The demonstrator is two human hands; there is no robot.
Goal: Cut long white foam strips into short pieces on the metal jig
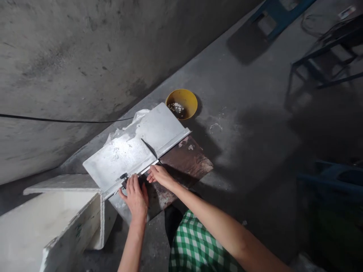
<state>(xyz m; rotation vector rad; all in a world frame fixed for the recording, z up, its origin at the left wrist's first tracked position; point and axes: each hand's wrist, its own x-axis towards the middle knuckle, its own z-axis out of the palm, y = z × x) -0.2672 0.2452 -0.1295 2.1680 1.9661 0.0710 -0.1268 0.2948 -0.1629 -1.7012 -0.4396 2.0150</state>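
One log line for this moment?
left hand rests on dark tool | right hand touches metal sheet edge | yellow bowl beyond sheet

floor (255,124) right of metal sheet (136,147) lies open; wall (70,56) (and white box (56,223)) crowd left, yellow bowl (187,99) beyond.
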